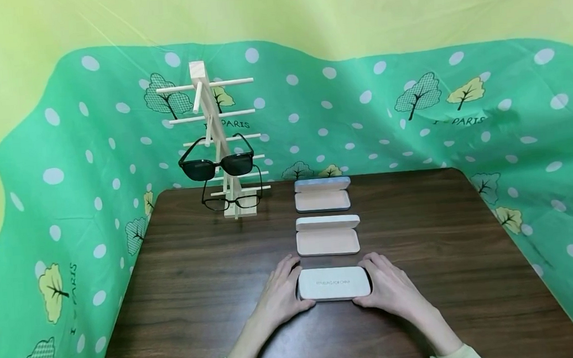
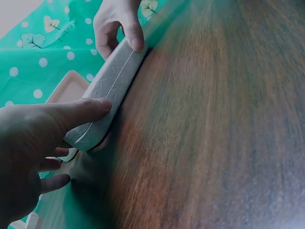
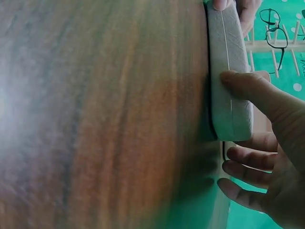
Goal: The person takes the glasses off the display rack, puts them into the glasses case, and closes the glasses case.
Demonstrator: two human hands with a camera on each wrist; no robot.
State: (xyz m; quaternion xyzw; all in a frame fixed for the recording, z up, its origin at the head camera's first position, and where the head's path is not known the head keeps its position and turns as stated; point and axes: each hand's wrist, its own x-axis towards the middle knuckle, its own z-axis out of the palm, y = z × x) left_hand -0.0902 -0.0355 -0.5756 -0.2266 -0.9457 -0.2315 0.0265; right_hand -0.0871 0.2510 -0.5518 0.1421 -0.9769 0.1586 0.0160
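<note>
A closed white glasses case (image 1: 334, 283) with small lettering on its lid lies on the table between both hands. My left hand (image 1: 280, 293) grips its left end, the thumb on the near long side. At the right end my right hand (image 1: 393, 287) holds it the same way. In the left wrist view the left thumb (image 2: 90, 110) presses the near side of the case (image 2: 108, 88). The right wrist view shows the right thumb (image 3: 248, 86) against that side, with the other fingers around the end.
Beyond the case lie an open white glasses case (image 1: 328, 242) and an open blue one (image 1: 323, 201). A wooden glasses rack (image 1: 217, 128) at the back left carries black sunglasses (image 1: 218, 166) and thin-framed glasses (image 1: 232, 203). Patterned cloth (image 1: 362, 112) surrounds the dark wooden table (image 1: 199, 285).
</note>
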